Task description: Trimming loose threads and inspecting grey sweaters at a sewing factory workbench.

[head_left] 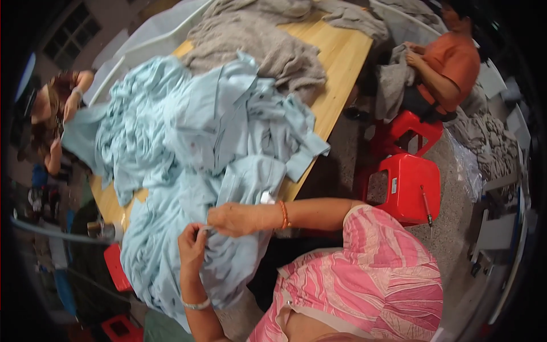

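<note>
A light blue knit garment [171, 222] hangs over the near end of the table and down toward my lap. My left hand [192, 246], with a pale bracelet at its wrist, has its fingers pinched at the garment. Right beside it, my right hand [235, 219] is closed with its fingertips almost touching the left ones. Between the two sets of fingertips is a small bit that looks like light blue fabric; its detail is too small to tell. A small white piece [268, 198] lies on the cloth beside my right wrist, above the orange bead bracelet [285, 215].
A heap of light blue garments [211, 114] covers much of the wooden table [342, 68], with grey-brown knits [256, 45] behind. Two red stools [413, 188] stand at right, a screwdriver-like tool on the nearer. One person [450, 68] handles grey cloth; another [57, 114] holds blue cloth.
</note>
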`<state>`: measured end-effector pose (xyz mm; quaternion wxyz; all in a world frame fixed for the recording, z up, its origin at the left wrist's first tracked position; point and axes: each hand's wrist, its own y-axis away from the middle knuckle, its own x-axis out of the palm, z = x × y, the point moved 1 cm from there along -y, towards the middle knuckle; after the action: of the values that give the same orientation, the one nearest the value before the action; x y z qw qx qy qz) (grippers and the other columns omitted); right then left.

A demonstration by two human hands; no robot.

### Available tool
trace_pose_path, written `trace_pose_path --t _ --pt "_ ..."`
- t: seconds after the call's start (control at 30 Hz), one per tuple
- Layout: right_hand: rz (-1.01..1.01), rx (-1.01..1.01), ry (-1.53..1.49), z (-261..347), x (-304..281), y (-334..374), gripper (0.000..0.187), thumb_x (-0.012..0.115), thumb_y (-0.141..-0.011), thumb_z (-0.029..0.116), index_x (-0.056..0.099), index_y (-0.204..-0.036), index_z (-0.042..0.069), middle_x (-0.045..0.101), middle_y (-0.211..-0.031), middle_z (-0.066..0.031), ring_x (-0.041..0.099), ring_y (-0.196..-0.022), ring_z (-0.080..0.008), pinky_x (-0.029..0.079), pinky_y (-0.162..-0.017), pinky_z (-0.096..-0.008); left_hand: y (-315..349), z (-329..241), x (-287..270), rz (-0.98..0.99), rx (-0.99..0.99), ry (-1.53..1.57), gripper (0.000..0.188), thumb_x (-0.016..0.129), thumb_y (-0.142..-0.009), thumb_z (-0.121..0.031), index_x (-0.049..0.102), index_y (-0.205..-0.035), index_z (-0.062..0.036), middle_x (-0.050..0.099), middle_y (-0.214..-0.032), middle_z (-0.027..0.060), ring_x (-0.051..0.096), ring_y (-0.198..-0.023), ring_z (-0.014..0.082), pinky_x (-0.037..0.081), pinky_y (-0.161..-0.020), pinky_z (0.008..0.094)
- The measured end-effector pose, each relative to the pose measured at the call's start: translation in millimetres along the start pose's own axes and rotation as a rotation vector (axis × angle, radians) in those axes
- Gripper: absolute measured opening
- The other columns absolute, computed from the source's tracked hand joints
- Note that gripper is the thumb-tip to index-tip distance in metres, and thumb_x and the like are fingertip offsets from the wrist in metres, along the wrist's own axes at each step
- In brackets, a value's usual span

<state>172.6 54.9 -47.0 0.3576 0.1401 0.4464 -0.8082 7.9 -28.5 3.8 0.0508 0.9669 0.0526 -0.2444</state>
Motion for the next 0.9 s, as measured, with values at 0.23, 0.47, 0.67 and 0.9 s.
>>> trace_pose_path --t 0.23,0.47,0.67,0.9 --pt "0.01 0.095 -0.179 27.3 -6.4 6.3 0.013 0.059 -0.075 0.013 0.055 -0.074 0.0 0.058 -0.073 -0.0187 0.059 -0.073 -0.0369 0.047 -0.065 -0.0421 24.9 -5.9 6.9 0.038 -0.028 -0.016 0.008 0.057 -0.088 -0.007 0.059 -0.088 0.0004 0.053 -0.072 -0.0052 0.043 -0.063 0.002 0.035 -0.055 0.0183" --pt "0.174 0.252 -0.217 29.8 -23.2 7.7 0.017 0.064 -0.078 0.016 0.062 -0.085 0.001 0.061 -0.075 -0.0156 0.061 -0.072 -0.0321 0.048 -0.064 -0.0378 31.5 -8.2 1.7 0.132 -0.075 0.089 0.009 0.059 -0.087 -0.008 0.058 -0.085 0.0007 0.05 -0.072 -0.0057 0.042 -0.064 0.0023 0.035 -0.055 0.019" --pt "0.226 0.232 0.129 26.5 -66.5 16.5 0.014 0.063 -0.081 0.018 0.063 -0.086 0.005 0.063 -0.083 -0.0105 0.062 -0.078 -0.0301 0.048 -0.07 -0.0374 42.8 1.9 -20.6 0.119 -0.067 -0.149 0.009 0.062 -0.087 -0.009 0.058 -0.085 -0.0009 0.05 -0.072 -0.0068 0.041 -0.065 0.001 0.033 -0.055 0.0183" --pt "0.185 0.246 0.144 38.2 -75.6 33.1 0.011 0.06 -0.085 0.015 0.057 -0.086 0.004 0.062 -0.083 -0.0113 0.061 -0.076 -0.0329 0.047 -0.066 -0.0403 19.2 -46.5 7.8 -0.074 0.02 -0.389 0.019 0.063 -0.086 -0.015 0.06 -0.088 0.003 0.056 -0.072 -0.0017 0.047 -0.065 0.0052 0.039 -0.057 0.0224"
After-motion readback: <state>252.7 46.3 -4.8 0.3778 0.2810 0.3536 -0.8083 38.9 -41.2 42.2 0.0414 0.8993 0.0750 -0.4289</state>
